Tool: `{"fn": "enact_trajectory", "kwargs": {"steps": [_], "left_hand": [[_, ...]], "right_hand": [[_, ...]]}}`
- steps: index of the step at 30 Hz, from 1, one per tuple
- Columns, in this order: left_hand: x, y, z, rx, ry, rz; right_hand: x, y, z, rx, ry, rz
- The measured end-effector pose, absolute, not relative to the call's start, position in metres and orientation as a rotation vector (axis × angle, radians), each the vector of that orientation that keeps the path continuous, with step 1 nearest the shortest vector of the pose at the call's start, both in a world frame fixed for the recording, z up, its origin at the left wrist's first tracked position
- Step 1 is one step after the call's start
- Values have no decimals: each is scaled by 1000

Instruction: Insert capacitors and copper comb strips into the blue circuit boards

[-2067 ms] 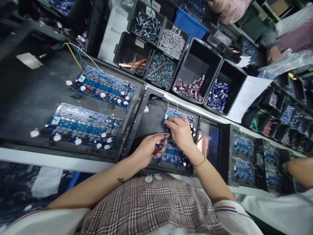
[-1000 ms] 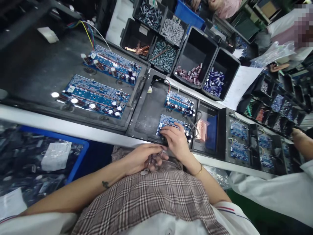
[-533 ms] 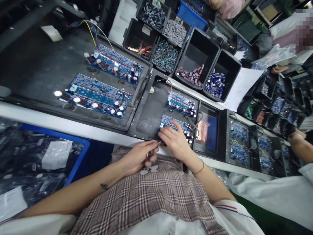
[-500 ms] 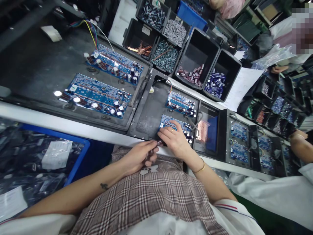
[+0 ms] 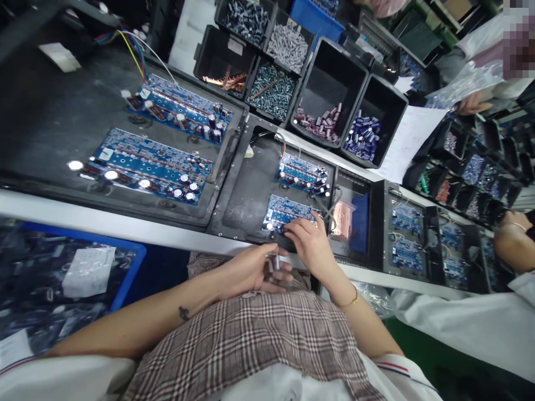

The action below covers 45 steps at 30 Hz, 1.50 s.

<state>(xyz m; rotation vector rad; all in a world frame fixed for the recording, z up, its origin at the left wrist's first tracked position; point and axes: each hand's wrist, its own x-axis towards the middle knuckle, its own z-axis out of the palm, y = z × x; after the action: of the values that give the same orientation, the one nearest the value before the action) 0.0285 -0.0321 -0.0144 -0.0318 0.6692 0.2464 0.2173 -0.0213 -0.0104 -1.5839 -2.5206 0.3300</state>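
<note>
My left hand (image 5: 251, 271) is palm up at the table's front edge, its fingers loosely curled around a few small cylindrical capacitors (image 5: 275, 262). Just right of it, my right hand (image 5: 311, 243) reaches over the lower blue circuit board (image 5: 288, 207) in the middle tray. Its fingertips are closed together at the board's front edge; whatever they grip is hidden. A white-topped capacitor (image 5: 270, 226) stands at that board's left corner. Behind it lies a second blue board (image 5: 301, 170) with capacitors along its front and wires at its left end.
Two larger boards, one behind (image 5: 184, 108) and one in front (image 5: 152, 164), lie in the left tray. Bins of brown capacitors (image 5: 321, 125) and blue capacitors (image 5: 363, 136) stand behind. Copper-coloured strips (image 5: 343, 218) are at right. Another person's arm (image 5: 512, 245) is at far right.
My right hand has shifted right along the lower board, uncovering the capacitor at its left corner. My left hand has opened somewhat, showing the capacitors in it. The view has shifted slightly.
</note>
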Motion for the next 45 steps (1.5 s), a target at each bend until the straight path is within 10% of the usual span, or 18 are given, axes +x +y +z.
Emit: {"fn": "enact_trajectory", "kwargs": {"steps": [34,45], "left_hand": [[55,-30,-15,-17,792,142],[29,-3,14,1251,1054,491]], "right_hand": [[235,-41,4,-1626,-2338,268],[246,-30,-16,-1617,-2498,185]]}}
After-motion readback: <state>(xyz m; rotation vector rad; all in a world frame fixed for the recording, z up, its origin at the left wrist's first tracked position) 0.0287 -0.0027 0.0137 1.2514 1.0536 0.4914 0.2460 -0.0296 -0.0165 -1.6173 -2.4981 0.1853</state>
